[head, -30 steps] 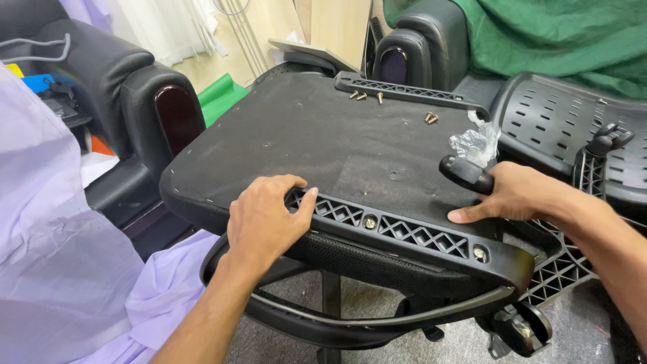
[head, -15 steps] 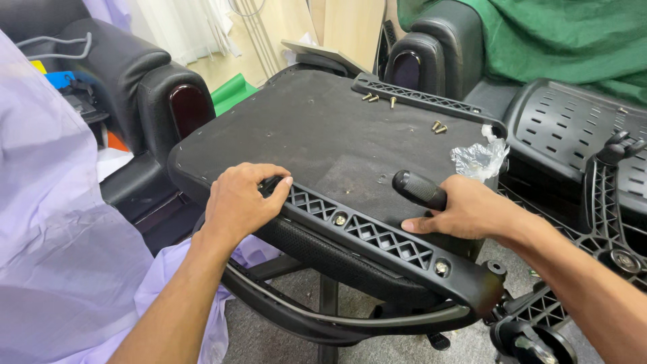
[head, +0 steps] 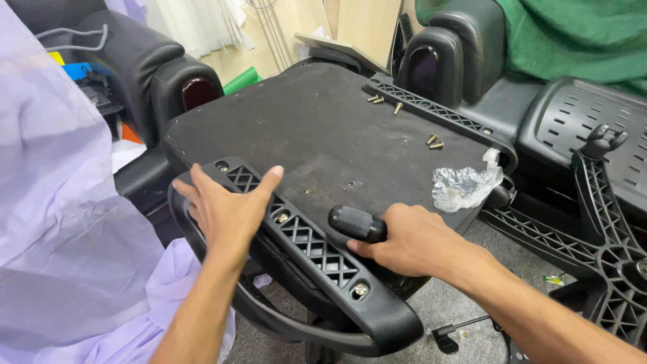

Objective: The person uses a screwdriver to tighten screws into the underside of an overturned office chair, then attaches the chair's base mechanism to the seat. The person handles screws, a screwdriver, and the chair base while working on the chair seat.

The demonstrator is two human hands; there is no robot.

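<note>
The left hand (head: 226, 212) lies palm-down and spread wide on the black plastic armrest bracket with a lattice-pattern rib (head: 296, 236); the fingers are extended flat and grip nothing, the thumb angled away toward the seat surface. The bracket runs diagonally from beyond the left fingertips, beneath the palm, toward the lower edge of the view; a silver bolt head (head: 282, 217) sits in the bracket just beside the left thumb, and a second one (head: 359, 290) lies further along, below the right hand.

The right hand (head: 411, 239) is closed around a black screwdriver handle with a ribbed grip (head: 357, 222); the ribbed end projects past the right thumb and forefinger toward the left hand; whether the tool tip touches anything cannot be determined, as the hand hides it.

Both hands rest at the near edge of the upturned black chair seat with a dusty fabric underside (head: 337, 135); beyond the right knuckles lies a crumpled clear plastic bag (head: 465, 185); further beyond, well apart from the fingers, loose brass-coloured screws (head: 435, 141) lie on the seat beside a second black lattice bracket (head: 431, 111).

A lilac plastic sheet (head: 60, 222) hangs to the outside of the left forearm; a black star-shaped chair base (head: 606, 229) lies outside the right forearm.
</note>
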